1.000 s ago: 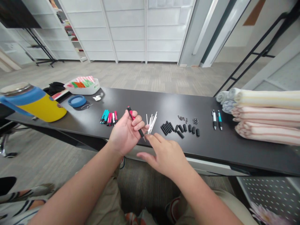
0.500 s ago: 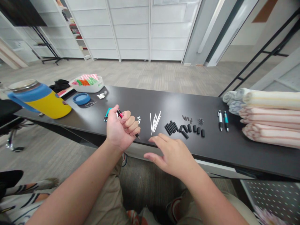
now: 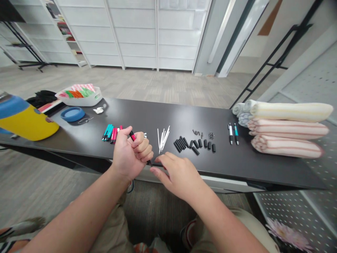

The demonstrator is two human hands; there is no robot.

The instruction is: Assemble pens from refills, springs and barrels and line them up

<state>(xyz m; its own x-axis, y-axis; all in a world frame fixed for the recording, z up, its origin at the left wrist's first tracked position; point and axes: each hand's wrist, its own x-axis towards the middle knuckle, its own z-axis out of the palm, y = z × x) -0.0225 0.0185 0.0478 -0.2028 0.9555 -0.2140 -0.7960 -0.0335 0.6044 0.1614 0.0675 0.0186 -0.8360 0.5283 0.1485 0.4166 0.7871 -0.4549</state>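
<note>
Head view: left hand (image 3: 131, 154) wrapped round a pen (image 3: 132, 136), right hand (image 3: 179, 175) beside its tip

The left hand's fingers are curled into a fist over the red-and-black pen, with the thumb lying by its upper end. The pen slants through the fist, above the front edge of the dark table (image 3: 147, 112), and its dark tip pokes out on the side facing the right hand. There the thumb and forefinger are parted, close to the tip; whether either touches it I cannot tell, as that spot is small and partly blurred.

Just beyond the right hand, thin white sticks (image 3: 163, 138) lie in a loose fan. To their right are black sleeves (image 3: 195, 150), some side by side, with small coiled pieces (image 3: 211, 135) behind them. Farther right, a white pen (image 3: 231, 134) and a teal pen (image 3: 236, 135) lie next to each other, near the rolled cloths (image 3: 289, 126). Left of the fist is a row of teal and pink barrels (image 3: 107, 131), partly covered by the hand. A blue lid (image 3: 72, 114) and a yellow-and-blue mug (image 3: 28, 123) stand farther left.
</note>
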